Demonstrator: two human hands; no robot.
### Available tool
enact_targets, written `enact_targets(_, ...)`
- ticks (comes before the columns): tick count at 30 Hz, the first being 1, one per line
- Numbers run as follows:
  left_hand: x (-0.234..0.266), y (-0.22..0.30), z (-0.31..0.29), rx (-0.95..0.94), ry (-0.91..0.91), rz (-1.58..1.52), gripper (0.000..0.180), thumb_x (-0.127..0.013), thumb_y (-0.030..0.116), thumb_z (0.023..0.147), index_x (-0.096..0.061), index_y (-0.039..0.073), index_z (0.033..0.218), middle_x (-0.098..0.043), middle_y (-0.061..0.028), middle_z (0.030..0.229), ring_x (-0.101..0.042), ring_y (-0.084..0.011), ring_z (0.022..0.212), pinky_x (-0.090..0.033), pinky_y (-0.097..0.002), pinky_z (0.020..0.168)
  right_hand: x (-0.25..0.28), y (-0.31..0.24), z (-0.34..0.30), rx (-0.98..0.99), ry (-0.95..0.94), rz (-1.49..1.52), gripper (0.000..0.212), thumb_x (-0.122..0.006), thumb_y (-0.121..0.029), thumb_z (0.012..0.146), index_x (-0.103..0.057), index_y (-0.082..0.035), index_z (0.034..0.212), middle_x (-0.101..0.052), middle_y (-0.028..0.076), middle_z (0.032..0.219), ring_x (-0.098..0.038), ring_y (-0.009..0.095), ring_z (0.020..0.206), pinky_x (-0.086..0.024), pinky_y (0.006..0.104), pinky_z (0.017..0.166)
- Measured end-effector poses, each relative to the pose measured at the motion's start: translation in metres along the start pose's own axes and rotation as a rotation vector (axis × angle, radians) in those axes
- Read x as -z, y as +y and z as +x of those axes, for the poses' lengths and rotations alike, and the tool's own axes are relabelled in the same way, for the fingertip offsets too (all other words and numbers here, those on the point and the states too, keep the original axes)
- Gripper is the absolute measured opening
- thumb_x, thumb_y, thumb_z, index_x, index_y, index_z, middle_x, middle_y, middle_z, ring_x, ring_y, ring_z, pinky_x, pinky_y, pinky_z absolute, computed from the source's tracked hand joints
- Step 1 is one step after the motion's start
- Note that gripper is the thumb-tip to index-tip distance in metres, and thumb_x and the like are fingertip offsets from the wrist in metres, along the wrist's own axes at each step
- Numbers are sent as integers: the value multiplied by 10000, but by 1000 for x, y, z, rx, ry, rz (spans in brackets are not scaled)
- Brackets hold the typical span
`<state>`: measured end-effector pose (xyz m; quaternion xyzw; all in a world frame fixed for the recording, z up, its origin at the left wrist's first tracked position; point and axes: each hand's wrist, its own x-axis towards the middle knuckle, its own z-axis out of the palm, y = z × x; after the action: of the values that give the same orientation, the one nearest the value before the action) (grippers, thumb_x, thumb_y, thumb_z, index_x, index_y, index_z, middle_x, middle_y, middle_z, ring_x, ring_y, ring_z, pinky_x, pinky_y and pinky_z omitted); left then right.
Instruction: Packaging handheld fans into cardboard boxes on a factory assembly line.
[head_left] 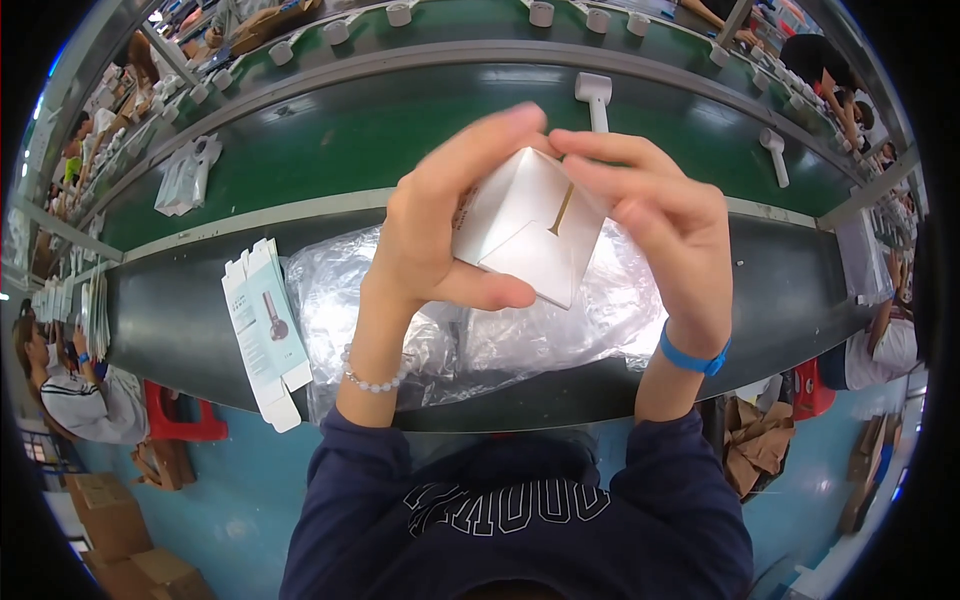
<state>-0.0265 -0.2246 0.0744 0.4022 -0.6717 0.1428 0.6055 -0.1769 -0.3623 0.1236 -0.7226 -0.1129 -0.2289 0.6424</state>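
Above the table I hold a white folding carton [518, 220], tilted, with one pointed corner away from me and a thin gold mark on one face. My left hand [418, 232] wraps round its left side, thumb pressed on the near face and fingers over the far edge. At the carton's far right edge, the bent fingers of my right hand [675, 205] press against it; they are slightly blurred. Beneath both hands lie crumpled clear plastic bags [535, 345]. Left of the bags is a flattened pale blue and white carton [268, 325] with a device pictured on it.
Beyond the dark table [165, 310] runs a green conveyor belt [330, 150]. White handheld devices [594, 92] lie on it, one farther right [774, 155], plus plastic-wrapped pieces [188, 175] at left. Other people sit at both sides. A bin of brown paper [757, 440] stands below right.
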Motion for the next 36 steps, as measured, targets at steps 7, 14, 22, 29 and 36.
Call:
enact_targets(7,8,6,9,-45,-183,214,1253,-704,652,612,-70,-43,1440,-574,-321,1093,-640,-316,904,-537,-363,735,-18,3,-5,-55,160,-123,509,-678,103,736,-532,67,1223,-576,159,1215,-579,243,1112,-498,337,924)
enact_targets(14,1,8,1,83,-106,111,1136,-834,553,419,-460,-32,1318,-551,-170,1292,-618,-334,1013,-500,-353,856,-20,9,-9,-83,159,-223,516,-655,114,758,-525,49,1253,-584,137,1223,-577,222,1117,-495,313,925)
enact_targets(22,11,0,2,19,-21,12,1246,-857,542,404,-353,-20,1396,-567,-162,1229,-605,-250,968,-482,-338,836,-16,2,-7,126,-146,-486,800,-743,1,673,-390,-3,1391,-454,131,1390,-470,229,1233,-435,354,982)
enact_targets(29,4,18,23,8,20,908,1162,-816,530,621,-206,-20,1443,-585,-198,1137,-587,-287,1029,-475,-343,777,-20,28,15,255,87,-585,701,-712,4,618,-468,-46,1274,-508,133,1248,-517,317,1135,-441,383,930)
enact_targets(36,-120,75,-80,228,-99,44,91,-623,70,677,-580,105,749,-560,-28,823,-565,-243,715,-439,-382,689,-19,164,111,375,63,-1286,595,-629,13,679,-465,-83,1243,-488,164,1237,-466,336,1188,-401,412,956)
